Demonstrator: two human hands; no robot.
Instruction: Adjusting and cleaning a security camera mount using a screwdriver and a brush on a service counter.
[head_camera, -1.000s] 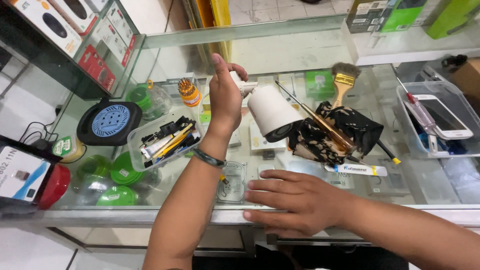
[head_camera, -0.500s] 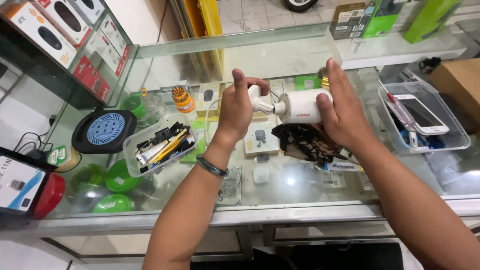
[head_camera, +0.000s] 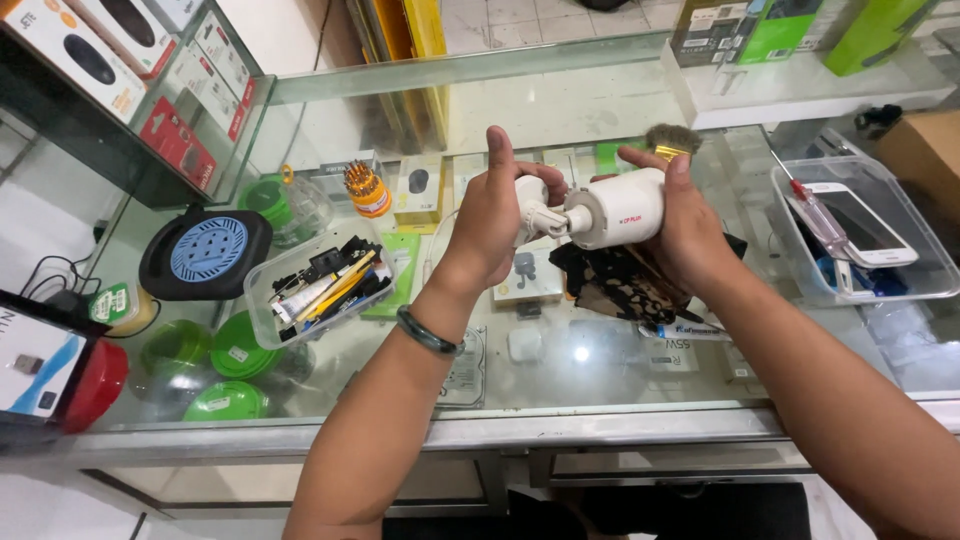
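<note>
While both forearms come up from the bottom edge, the glass bench (head_camera: 560, 420) sits right under them, with green round tins (head_camera: 215, 355) showing through the glass on the lower left and a red-edged box (head_camera: 60, 375) at the far left.

A bit further out, the left hand (head_camera: 495, 215) has a dark bangle (head_camera: 428, 333) on the wrist. Its grip is closed around the small white mount end of a white tube-shaped camera (head_camera: 612, 208), fingers curled tight, thumb sticking up. The right hand (head_camera: 690, 225) wraps the camera's fat body from the right side, thumb over the top, fingers behind, so that grip is closed on it too. The camera is up off the bench, held roughly level between the two hands, just above a black crumpled cloth (head_camera: 620, 280) lying on the glass.

Left of the hands there's a clear plastic tub (head_camera: 320, 285) full of small tools, and next to that a black round thing with a blue centre (head_camera: 205, 250). Off to the right, another clear tray (head_camera: 860, 235) holds a white phone (head_camera: 858, 225) and a red-handled screwdriver (head_camera: 815, 215).

Further back, an orange bit holder (head_camera: 366, 190) stands by a glass jar (head_camera: 285, 205), and a brush (head_camera: 672, 140) pokes up behind the right hand. Boxed goods (head_camera: 130, 60) line the far left shelf.
</note>
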